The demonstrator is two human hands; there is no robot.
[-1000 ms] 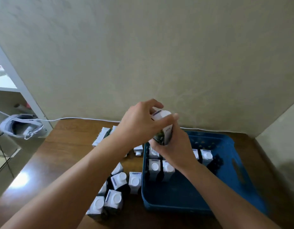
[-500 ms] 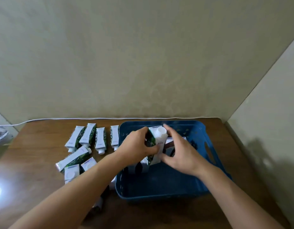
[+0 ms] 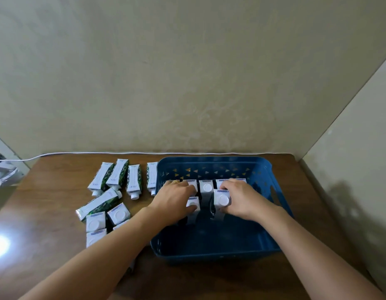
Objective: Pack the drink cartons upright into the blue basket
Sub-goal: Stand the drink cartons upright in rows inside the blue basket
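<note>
Both hands reach into the blue basket (image 3: 272,176). The right hand (image 3: 241,201) curls around an upright carton (image 3: 221,200) at its fingertips; the left hand (image 3: 175,200) rests flat over cartons beneath it. Loose cartons (image 3: 114,180) lie left of the left forearm.

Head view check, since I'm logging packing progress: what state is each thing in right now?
Blue basket: on the table, front half bare.
Cartons in basket: upright, caps up, grouped toward the back.
Front right carton: upright, right hand around it.
Front left carton: upright, left hand on it.
Lying cartons: flat on the table, left of the basket.
Standing cartons: upright on the table, unpacked.
</note>
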